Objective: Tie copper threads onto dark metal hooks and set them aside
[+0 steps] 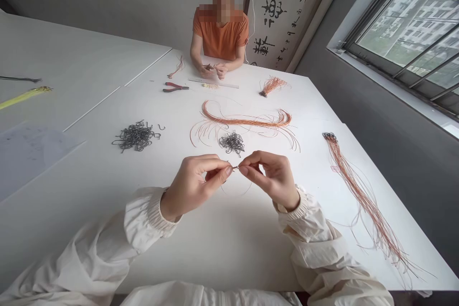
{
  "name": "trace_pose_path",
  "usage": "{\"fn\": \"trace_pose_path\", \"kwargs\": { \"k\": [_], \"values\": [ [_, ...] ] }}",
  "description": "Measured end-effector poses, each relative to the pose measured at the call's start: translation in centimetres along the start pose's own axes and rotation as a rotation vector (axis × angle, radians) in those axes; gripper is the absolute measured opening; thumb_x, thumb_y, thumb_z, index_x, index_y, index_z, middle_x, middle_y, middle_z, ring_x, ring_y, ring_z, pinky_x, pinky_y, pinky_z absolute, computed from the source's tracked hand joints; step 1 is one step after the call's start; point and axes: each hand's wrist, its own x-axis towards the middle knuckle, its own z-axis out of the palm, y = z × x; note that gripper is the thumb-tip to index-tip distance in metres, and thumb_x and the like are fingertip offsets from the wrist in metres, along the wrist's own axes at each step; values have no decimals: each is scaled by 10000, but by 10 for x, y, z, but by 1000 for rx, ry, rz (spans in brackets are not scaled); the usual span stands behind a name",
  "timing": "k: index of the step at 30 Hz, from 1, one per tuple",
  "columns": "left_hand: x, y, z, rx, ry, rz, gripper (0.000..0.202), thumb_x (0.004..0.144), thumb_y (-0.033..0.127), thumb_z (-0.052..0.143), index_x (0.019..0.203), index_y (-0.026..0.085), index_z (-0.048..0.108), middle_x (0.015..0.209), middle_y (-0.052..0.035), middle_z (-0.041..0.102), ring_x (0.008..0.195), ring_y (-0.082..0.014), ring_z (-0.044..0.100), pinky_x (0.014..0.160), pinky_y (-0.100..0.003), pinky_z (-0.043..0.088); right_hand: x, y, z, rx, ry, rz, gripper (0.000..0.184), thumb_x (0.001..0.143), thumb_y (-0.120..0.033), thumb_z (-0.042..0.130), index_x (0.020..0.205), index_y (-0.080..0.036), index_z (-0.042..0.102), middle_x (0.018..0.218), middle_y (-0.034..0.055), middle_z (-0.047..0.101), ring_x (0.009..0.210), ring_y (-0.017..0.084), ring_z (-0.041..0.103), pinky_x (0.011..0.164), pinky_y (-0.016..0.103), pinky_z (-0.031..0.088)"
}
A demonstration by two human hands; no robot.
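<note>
My left hand (195, 186) and my right hand (268, 177) meet above the white table (215, 248), their fingertips pinching a small dark wire hook (234, 168). A thin copper wire (234, 192) loops down below the fingers. Straight ahead lies a long bundle of copper wires (244, 119), with a small heap of dark hooks (231, 143) just in front of it. A larger heap of the same hooks (136, 136) lies to the left. To the right, a long strand bundle with dark ends (362, 191) stretches across the table.
Across the table, a person in an orange shirt (220, 33) works with both hands. Red-handled pliers (175, 87), a ruler (213, 83) and a small copper bundle (270, 87) lie nearby. A window (405, 24) is at the right, beyond the table's edge.
</note>
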Motion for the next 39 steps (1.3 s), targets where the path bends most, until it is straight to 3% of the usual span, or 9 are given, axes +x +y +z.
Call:
{"fn": "trace_pose_path", "kwargs": {
  "k": [4,9,13,18,22,26,31,39],
  "values": [
    [3,2,-5,-48,69,-20,168,897,206,604,762,157,690,663,-10,600,616,-117,524,587,-245,426,-4,0,2,-213,39,-174,74,850,-185,615,855,-170,687,681,20,617,576,92,459,553,251,421],
    [1,8,-7,-110,13,-60,174,892,221,611,759,153,701,643,-10,609,592,-113,526,572,-235,445,-2,3,-1,-152,101,-90,89,847,-245,641,820,-168,678,631,13,584,546,92,443,521,248,405],
    [2,12,-8,-170,-11,-94,176,885,213,617,751,143,708,625,-8,595,576,-105,515,537,-222,431,-2,6,1,-92,66,-43,116,848,-272,649,822,-163,678,622,12,576,547,92,440,528,250,409],
    [5,12,-9,-182,26,-112,174,879,212,625,733,150,698,634,-9,604,598,-111,527,555,-227,447,-5,6,9,-89,28,-91,83,856,-226,623,833,-164,673,664,21,605,566,92,462,528,245,415],
    [5,9,-9,-96,86,-84,162,879,229,625,746,173,699,646,-4,610,605,-118,527,579,-246,443,-6,2,8,-180,104,-131,77,854,-213,614,859,-173,679,675,20,615,565,95,474,529,247,428],
    [4,10,-7,-73,30,-76,193,893,241,606,739,164,695,647,-9,609,598,-118,530,580,-248,447,-6,1,5,-172,172,-111,84,862,-236,616,868,-176,675,720,31,648,567,95,483,537,249,445],
    [2,12,-6,-133,-33,-106,175,891,218,614,758,150,706,644,-5,607,588,-107,513,563,-236,433,-6,5,8,-127,106,-89,85,857,-224,619,854,-170,685,683,25,631,566,95,486,533,244,436],
    [1,13,-5,-161,-35,-115,177,897,217,609,761,150,702,644,-1,598,598,-106,508,578,-240,426,-6,4,13,-91,51,-64,81,849,-217,630,820,-159,678,627,9,582,552,88,453,520,240,401]
  ]
}}
